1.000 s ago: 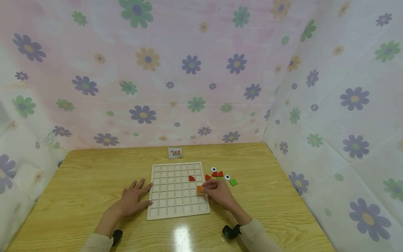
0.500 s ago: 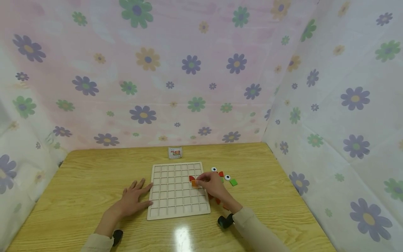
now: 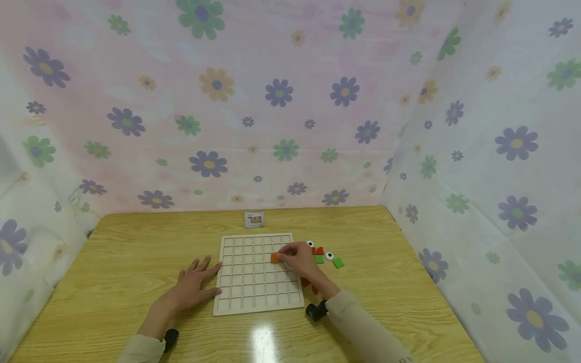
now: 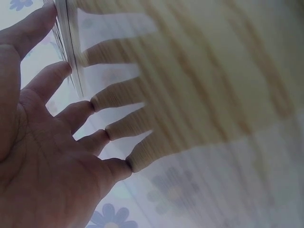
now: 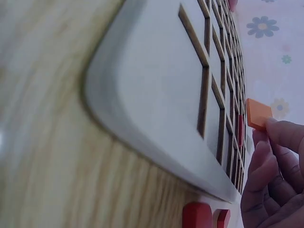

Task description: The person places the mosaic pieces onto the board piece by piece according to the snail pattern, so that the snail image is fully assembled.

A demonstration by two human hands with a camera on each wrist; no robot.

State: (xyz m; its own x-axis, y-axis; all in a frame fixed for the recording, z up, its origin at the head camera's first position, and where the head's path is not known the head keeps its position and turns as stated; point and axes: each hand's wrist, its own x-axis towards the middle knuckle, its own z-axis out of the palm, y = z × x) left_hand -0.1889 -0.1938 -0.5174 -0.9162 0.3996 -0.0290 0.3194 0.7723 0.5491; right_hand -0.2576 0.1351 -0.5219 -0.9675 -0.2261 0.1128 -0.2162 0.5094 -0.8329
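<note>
My right hand pinches an orange square tile between thumb and fingertips, over the right part of a pale wooden grid board. In the right wrist view the orange tile is tilted above the board's surface, close to a red piece lying in the grid. From the head view that red piece is hidden behind the tile and fingers. My left hand lies with fingers spread on the table, its thumb and index fingertip at the board's left edge. The left wrist view shows the left palm.
Right of the board lie loose pieces: a green square, a white disc with a black dot, a red piece and several others, partly behind my right hand. A small picture card lies beyond the board. Flowered cloth encloses the table.
My right hand has carried the orange tile left and away from me, from the board's right edge to over the red piece, which it now covers. The left hand stays put.
</note>
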